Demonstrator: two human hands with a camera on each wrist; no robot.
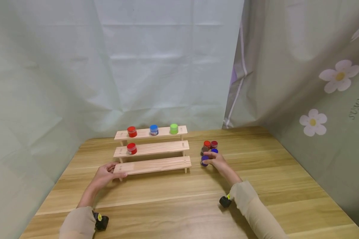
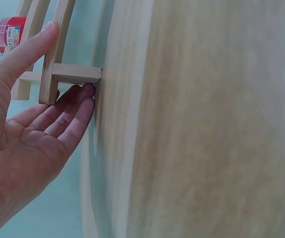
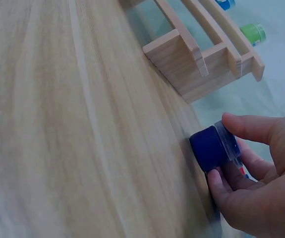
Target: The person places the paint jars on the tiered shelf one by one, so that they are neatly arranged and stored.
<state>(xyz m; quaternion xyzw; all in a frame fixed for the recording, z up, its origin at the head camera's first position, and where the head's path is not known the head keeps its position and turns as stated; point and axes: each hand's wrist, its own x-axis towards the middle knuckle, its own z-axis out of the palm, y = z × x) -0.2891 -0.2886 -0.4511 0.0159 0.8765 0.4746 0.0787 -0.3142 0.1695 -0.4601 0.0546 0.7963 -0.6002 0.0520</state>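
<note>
A three-tier wooden rack (image 1: 152,165) stands on the table. My left hand (image 1: 105,175) holds the left end of its lowest tier; in the left wrist view, the thumb lies along the plank and the fingers reach beneath, by the leg (image 2: 77,73). To the right of the rack, my right hand (image 1: 217,161) pinches a dark blue paint jar (image 3: 210,148) between thumb and fingers, at or just above the tabletop. Beside that hand cluster several more jars: a red one (image 1: 207,144), a dark red one (image 1: 214,144), a dark brown one (image 1: 204,150) and another blue one (image 1: 214,150).
Red (image 1: 132,131), blue (image 1: 154,130) and green (image 1: 174,128) jars sit on the top tier. One red jar (image 1: 131,148) is on the middle tier's left. Pale cloth (image 1: 167,66) hangs behind the wooden table (image 1: 167,205), and a flowered curtain (image 1: 317,99) hangs at right.
</note>
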